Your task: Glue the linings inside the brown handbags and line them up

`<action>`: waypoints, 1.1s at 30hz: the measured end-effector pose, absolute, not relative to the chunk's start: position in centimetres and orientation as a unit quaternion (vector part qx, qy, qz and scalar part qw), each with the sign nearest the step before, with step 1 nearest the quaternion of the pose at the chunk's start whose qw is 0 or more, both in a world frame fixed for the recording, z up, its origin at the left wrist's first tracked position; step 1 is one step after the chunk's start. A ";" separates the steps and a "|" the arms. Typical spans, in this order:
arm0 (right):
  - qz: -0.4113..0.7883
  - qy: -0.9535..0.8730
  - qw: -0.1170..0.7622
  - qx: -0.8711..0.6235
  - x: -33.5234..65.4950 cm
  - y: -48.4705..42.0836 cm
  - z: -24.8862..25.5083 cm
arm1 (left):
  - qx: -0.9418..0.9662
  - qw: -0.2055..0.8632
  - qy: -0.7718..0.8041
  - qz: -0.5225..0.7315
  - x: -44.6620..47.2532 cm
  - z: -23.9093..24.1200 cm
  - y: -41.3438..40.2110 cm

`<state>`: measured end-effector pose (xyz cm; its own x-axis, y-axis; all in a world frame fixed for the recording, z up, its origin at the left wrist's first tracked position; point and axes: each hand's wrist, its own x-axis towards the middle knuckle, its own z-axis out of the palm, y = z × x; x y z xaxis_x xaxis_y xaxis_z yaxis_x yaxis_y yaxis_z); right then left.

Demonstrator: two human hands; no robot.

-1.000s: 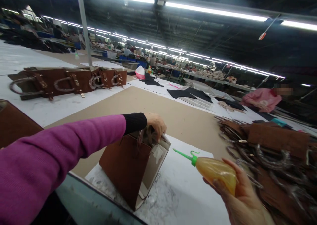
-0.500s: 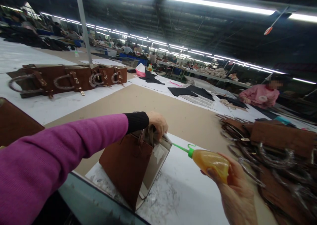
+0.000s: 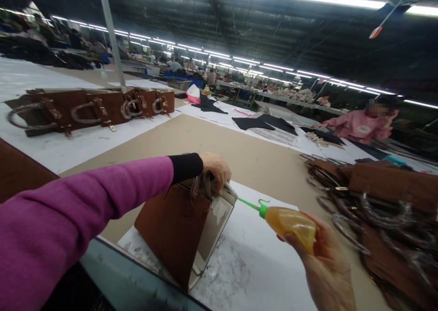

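My left hand [image 3: 215, 167], in a magenta sleeve with a black cuff, grips the top edge of a brown suede bag [image 3: 176, 226] that stands tilted on a white glue-stained sheet [image 3: 253, 265]. The bag's pale lining panel faces right. My right hand [image 3: 325, 270] is closed round a squeeze bottle [image 3: 290, 222] of amber glue. Its green nozzle touches the bag's top edge just beside my left fingers.
A pile of brown bag pieces with handles [image 3: 379, 206] lies at the right. A row of finished brown bags [image 3: 89, 108] lies at the far left. Black fabric pieces [image 3: 263, 126] lie further back. A person in pink [image 3: 359, 124] works at the far right.
My right hand has brought the glue bottle up and to the left until its nozzle reaches the bag's top edge. My left hand keeps its hold on the bag.
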<state>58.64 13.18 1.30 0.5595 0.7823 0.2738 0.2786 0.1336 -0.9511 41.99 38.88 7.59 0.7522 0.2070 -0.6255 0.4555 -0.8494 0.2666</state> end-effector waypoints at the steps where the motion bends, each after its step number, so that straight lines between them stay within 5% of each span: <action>1: 0.202 -0.421 0.629 -0.622 58.6 13.4 1.4 | 0.914 0.204 0.182 -0.301 42.0 7.6 38.8; 33: 0.276 -0.396 0.620 -0.619 56.9 13.0 1.1 | 0.927 0.169 0.169 -0.289 41.9 7.8 38.1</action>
<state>56.88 12.97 1.09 0.5345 0.8320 0.1487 0.1473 0.0816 -0.9857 41.85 38.14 7.78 0.7756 0.2161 -0.5930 0.4115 -0.8856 0.2154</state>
